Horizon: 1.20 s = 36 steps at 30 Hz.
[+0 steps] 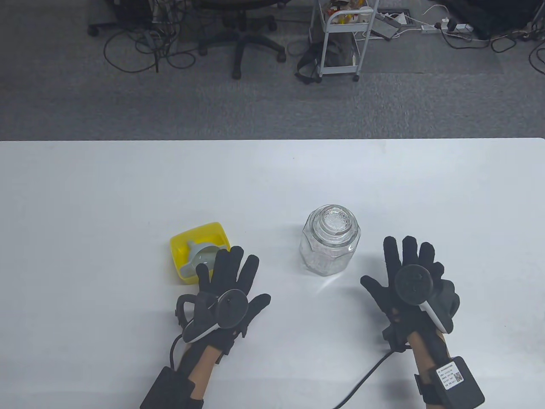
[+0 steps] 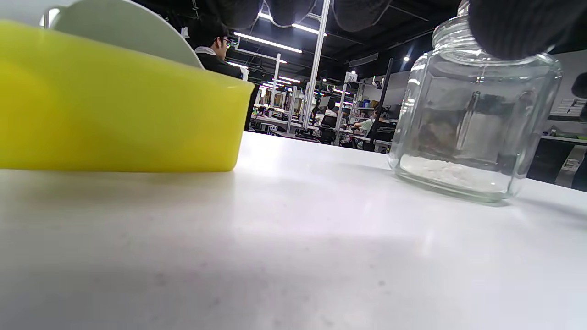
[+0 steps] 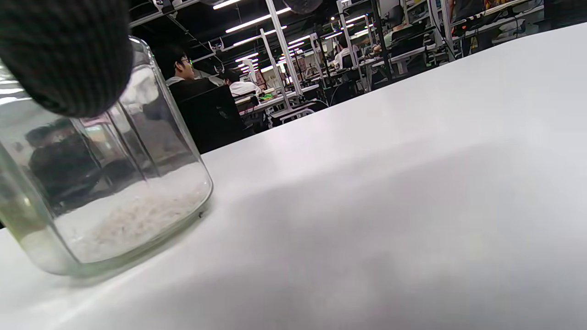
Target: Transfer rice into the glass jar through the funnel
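Note:
A clear faceted glass jar [image 1: 331, 241] stands upright at the table's middle with a thin layer of white rice [image 2: 451, 174] at its bottom; it also shows in the right wrist view [image 3: 101, 183]. A yellow tub [image 1: 198, 250] to its left holds a pale grey-green funnel [image 1: 203, 255] lying inside; the tub fills the left of the left wrist view [image 2: 114, 105]. My left hand [image 1: 232, 283] lies flat and spread just right of and in front of the tub, holding nothing. My right hand [image 1: 411, 272] lies flat and spread to the right of the jar, holding nothing.
The white table [image 1: 127, 187] runs wide to the far edge. Beyond it on the grey floor stand an office chair [image 1: 240, 38], a white cart [image 1: 340, 38] and loose cables.

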Each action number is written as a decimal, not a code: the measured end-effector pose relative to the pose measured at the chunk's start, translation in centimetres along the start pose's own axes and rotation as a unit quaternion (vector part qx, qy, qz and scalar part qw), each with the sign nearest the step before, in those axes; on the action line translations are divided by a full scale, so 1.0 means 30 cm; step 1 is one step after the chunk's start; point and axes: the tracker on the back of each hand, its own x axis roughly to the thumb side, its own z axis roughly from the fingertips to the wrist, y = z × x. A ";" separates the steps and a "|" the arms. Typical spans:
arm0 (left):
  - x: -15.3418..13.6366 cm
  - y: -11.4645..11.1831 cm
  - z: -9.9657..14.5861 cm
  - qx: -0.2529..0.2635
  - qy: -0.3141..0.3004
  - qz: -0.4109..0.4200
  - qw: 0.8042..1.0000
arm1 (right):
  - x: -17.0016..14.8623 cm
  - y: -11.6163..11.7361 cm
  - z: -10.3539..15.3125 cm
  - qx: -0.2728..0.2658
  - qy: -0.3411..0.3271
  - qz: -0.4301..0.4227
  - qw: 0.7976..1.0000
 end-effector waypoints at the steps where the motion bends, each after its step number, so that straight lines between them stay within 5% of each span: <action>1: -0.001 0.000 0.000 -0.001 0.000 0.001 1.000 | -0.002 0.000 0.000 -0.002 0.000 -0.002 1.000; 36: -0.009 -0.002 0.001 -0.008 -0.002 0.004 1.000 | -0.002 0.005 0.001 0.002 -0.002 0.007 1.000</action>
